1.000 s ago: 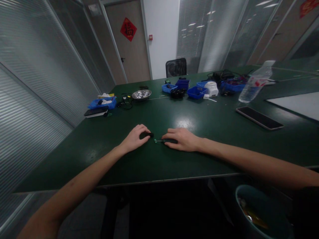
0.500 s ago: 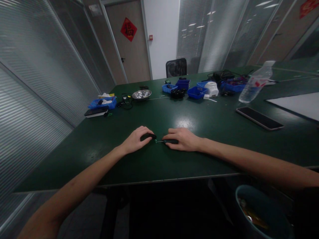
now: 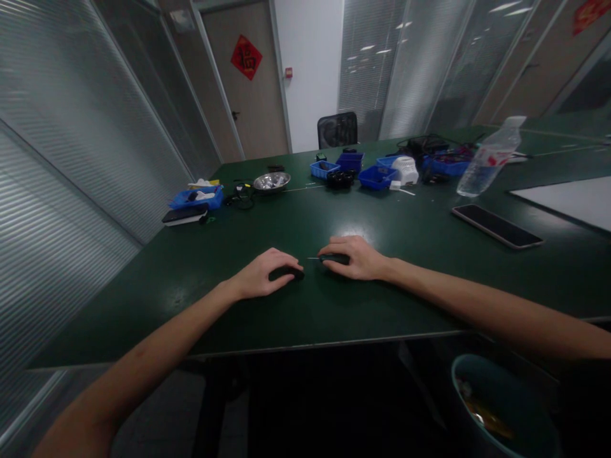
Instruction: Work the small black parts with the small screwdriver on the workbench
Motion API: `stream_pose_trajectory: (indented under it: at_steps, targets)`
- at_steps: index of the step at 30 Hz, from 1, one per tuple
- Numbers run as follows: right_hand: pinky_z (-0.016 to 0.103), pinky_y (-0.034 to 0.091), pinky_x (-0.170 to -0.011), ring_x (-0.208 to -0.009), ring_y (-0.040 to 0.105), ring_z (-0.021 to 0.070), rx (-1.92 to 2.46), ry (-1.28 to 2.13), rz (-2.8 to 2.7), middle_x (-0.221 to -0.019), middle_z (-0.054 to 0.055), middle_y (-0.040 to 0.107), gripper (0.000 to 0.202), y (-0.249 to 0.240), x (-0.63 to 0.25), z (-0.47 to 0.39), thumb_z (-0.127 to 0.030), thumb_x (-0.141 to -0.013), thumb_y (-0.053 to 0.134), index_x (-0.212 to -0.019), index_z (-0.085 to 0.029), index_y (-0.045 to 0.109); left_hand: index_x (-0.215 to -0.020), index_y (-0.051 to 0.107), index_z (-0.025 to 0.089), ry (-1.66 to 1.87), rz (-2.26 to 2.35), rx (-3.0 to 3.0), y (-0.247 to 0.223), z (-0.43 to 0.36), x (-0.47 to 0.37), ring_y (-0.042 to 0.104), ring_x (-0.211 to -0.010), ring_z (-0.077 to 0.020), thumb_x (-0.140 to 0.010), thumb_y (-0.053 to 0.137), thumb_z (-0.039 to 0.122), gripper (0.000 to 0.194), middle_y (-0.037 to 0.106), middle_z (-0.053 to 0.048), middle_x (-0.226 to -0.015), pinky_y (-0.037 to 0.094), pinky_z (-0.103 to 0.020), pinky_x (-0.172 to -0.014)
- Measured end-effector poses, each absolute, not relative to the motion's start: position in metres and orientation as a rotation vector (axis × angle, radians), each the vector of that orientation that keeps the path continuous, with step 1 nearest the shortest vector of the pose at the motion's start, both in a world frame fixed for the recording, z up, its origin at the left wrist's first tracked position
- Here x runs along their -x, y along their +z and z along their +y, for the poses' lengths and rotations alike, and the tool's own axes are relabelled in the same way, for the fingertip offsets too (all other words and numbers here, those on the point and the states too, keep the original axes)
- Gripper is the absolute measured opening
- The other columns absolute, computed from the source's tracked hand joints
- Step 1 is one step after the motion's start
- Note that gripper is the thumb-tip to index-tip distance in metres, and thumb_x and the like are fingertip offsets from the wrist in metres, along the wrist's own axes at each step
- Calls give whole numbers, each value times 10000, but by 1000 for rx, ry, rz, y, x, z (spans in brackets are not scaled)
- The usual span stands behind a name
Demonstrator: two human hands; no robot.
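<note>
My left hand rests on the green table with its fingers closed on a small black oblong object. The palm and fingers cover part of it, so its exact kind is unclear. My right hand grips a screwdriver by its dark handle. The thin metal shaft points left toward the black object, and a narrow gap separates its tip from that object.
A phone and a plastic water bottle are to the right. Farther back stand blue trays, a metal bowl and a white object. A blue tray sits at the left. A bin stands below the table edge.
My right hand has drawn the screwdriver away from the black object, slightly right and farther back. The black object has tilted nearer me. A small green piece at its end no longer shows.
</note>
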State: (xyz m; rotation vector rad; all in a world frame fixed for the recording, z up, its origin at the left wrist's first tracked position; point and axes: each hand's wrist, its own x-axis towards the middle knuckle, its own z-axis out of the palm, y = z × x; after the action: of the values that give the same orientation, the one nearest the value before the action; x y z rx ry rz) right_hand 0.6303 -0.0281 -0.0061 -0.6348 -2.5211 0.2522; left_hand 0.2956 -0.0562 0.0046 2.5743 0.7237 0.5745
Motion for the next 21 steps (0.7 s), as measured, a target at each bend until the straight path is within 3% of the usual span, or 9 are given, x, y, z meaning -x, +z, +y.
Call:
stream_pose_trajectory:
  at_steps: [5, 10, 16, 21]
  targets:
    - [327, 456, -734, -836, 667, 196, 665, 244, -2529, -1039, 90, 744, 348, -8, -628, -28, -412, -1086, 593, -1257, -165, 768, -1399, 724, 235, 505, 960, -2649, 1, -29, -250, 639, -1359, -275, -1077, 590, 363, 372, 725, -109, -1422, 439, -493, -1193]
    - [326, 459, -740, -837, 668, 190, 674, 244, -2534, -1062, 91, 747, 352, -8, -626, -28, -418, -1080, 605, -1257, -162, 769, -1373, 740, 232, 458, 1642, -2445, 7, 3, -141, 656, -1302, -330, -998, 595, 550, 512, 723, -112, -1436, 495, -479, -1124]
    - [323, 457, -736, -842, 669, 192, 679, 243, -2532, -1061, 92, 743, 354, -7, -624, -29, -416, -1080, 601, -1248, -156, 772, -1354, 715, 188, 478, 2367, -2007, 10, -14, -5, 722, -1142, -285, -980, 607, 511, 506, 798, -51, -1225, 524, -360, -1016]
    - [318, 448, -731, -823, 654, 182, 688, 241, -2544, -1050, 86, 738, 365, -7, -625, -29, -430, -1088, 590, -1252, -156, 767, -1303, 739, 212, 464, 2441, -1917, 10, -26, 9, 706, -1109, -239, -980, 642, 440, 407, 798, 1, -1152, 520, -301, -975]
